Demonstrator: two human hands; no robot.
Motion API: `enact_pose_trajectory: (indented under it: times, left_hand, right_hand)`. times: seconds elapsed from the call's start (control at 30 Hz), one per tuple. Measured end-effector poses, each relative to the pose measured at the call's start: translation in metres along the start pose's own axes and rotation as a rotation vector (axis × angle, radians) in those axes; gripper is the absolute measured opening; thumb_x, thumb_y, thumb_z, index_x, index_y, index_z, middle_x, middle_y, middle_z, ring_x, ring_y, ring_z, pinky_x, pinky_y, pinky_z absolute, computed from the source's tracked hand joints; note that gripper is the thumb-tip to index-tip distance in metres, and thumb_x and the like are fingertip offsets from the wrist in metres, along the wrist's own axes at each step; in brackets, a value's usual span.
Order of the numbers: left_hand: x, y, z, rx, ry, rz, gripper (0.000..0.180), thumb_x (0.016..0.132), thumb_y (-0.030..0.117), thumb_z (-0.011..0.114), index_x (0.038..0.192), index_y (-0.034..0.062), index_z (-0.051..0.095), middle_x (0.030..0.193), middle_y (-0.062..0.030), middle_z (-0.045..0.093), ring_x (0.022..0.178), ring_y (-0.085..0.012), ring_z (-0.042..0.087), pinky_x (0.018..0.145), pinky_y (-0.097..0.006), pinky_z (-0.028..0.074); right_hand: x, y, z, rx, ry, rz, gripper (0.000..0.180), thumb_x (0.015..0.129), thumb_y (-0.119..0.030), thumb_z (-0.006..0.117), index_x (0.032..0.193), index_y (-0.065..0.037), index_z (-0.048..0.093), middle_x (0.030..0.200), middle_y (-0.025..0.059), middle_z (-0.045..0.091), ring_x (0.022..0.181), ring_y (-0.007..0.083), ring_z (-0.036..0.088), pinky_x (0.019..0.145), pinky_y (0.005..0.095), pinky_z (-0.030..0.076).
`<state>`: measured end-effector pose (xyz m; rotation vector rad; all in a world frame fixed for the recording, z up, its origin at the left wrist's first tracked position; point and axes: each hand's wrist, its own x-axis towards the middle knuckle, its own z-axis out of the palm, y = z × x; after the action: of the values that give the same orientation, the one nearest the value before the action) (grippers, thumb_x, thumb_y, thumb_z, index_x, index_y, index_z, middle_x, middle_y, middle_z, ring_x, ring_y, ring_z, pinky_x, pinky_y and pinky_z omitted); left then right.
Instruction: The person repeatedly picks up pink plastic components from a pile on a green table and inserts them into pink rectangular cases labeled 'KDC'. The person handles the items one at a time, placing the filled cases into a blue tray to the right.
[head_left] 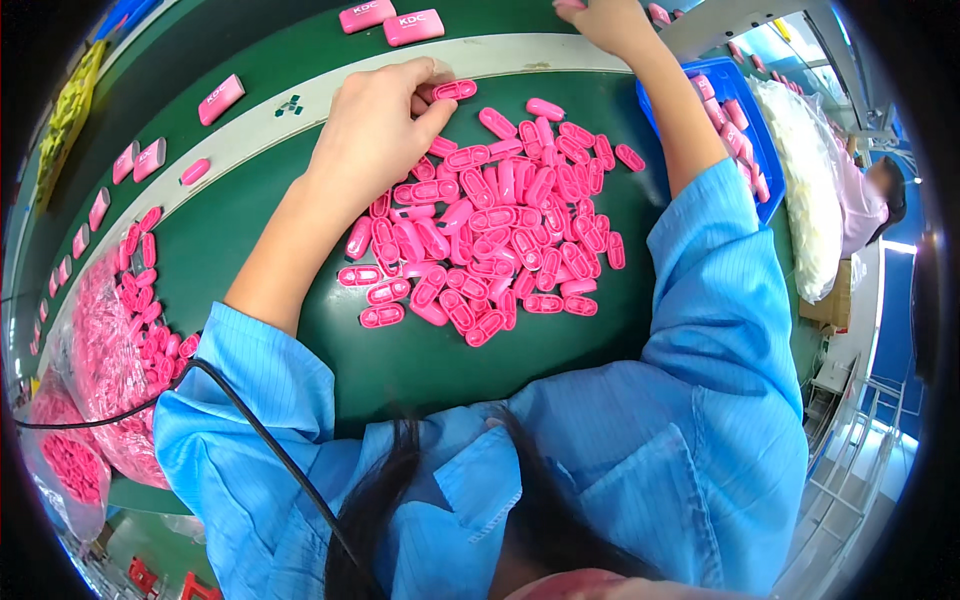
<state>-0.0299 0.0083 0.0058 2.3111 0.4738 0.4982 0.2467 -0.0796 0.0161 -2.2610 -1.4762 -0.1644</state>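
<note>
Dozens of small pink plastic shells [500,225] lie heaped on the green counter [420,360], right in front of the person. The left hand [375,135] rests at the pile's far-left edge, its thumb and fingers [432,108] pinching one pink shell [455,90]. The right hand [610,20] reaches past the pile to the far rim, beside a blue bin [745,95] of similar parts; whether its fingers are spread or closed I cannot tell, since the frame cuts them off. Finished pink cases [220,98] lie spaced along the conveyor belt [180,60] beyond. Judging from the grip, picking well means lifting one shell cleanly off the edge without dragging its neighbours along.
</note>
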Motion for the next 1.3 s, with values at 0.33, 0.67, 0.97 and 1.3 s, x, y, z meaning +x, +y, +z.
enact_pose_trajectory:
  times: [0.33,0.67,0.97,1.3]
  left_hand:
    - [0.011,-0.016,-0.003,-0.920,0.091,-0.324,0.028,0.088,0.009,0.066,0.114,-0.0032,0.063,0.107,-0.0126,0.067,0.098,-0.0210,0.067,0.091,-0.028,0.053]
    - [0.010,-0.016,-0.011,-1.003,-0.084,-0.333,0.031,0.090,0.008,0.064,0.116,-0.0070,0.058,0.103,-0.0126,0.065,0.098,-0.0214,0.066,0.091,-0.027,0.054]
    - [0.007,-0.018,0.006,-0.918,0.166,-0.252,0.037,0.087,0.011,0.069,0.120,-0.0031,0.061,0.105,-0.0106,0.068,0.093,-0.0132,0.064,0.085,-0.024,0.052]
    - [0.008,-0.015,0.007,-0.575,0.227,-0.009,0.040,0.087,0.011,0.067,0.121,-0.0074,0.059,0.094,-0.0162,0.071,0.082,-0.0171,0.069,0.077,-0.026,0.054]
  right_hand:
    - [-0.060,-0.080,0.029,1.450,-0.341,0.154,0.019,0.094,-0.008,0.059,0.111,-0.002,0.054,0.105,0.0073,0.063,0.094,0.0123,0.062,0.084,0.0257,0.051]
    - [-0.066,-0.082,0.029,1.376,-0.268,0.098,0.023,0.091,-0.005,0.063,0.112,-0.002,0.055,0.103,0.0065,0.065,0.089,0.0109,0.062,0.082,0.0240,0.050]
    - [-0.065,-0.086,0.042,1.563,-0.293,0.214,0.022,0.090,-0.002,0.062,0.111,0.000,0.055,0.106,0.0110,0.066,0.090,0.0147,0.064,0.079,0.0256,0.053]
    - [-0.070,-0.091,0.031,1.372,-0.166,0.059,0.022,0.090,-0.003,0.062,0.110,0.002,0.055,0.103,0.0123,0.067,0.090,0.0148,0.066,0.079,0.0243,0.054]
